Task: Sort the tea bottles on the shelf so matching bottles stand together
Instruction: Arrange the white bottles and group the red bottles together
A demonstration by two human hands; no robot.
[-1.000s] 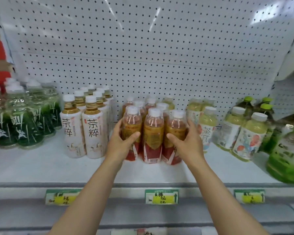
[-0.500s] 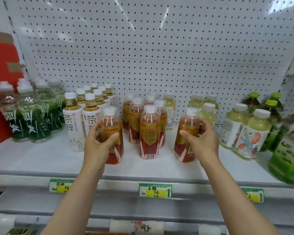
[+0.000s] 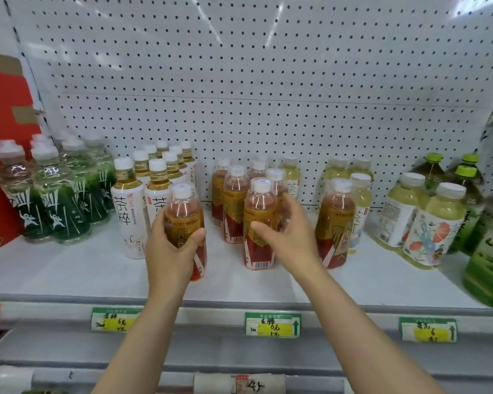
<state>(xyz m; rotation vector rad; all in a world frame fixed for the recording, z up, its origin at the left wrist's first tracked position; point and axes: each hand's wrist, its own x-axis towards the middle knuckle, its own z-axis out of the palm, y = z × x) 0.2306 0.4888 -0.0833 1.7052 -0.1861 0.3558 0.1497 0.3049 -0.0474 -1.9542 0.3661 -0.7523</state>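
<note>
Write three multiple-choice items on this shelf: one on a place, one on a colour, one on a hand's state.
1. The red-label bottle standing apart is:
A. left of the white-label bottles
B. right of the red-label cluster
C. on the lower shelf

2. The caps on the dark bottles at far right are:
A. green
B. white
C. red

3. The left hand:
A. hangs empty
B. presses a price tag
C. grips a bottle

Key: B, it stands beside the pale yellow bottles; A, the green caps show; C, its fingers wrap the held bottle.

White pegboard [image 3: 268, 81] behind; red carton [image 3: 3, 115] at left; green-and-yellow price tags [image 3: 272, 324] along the rail
</note>
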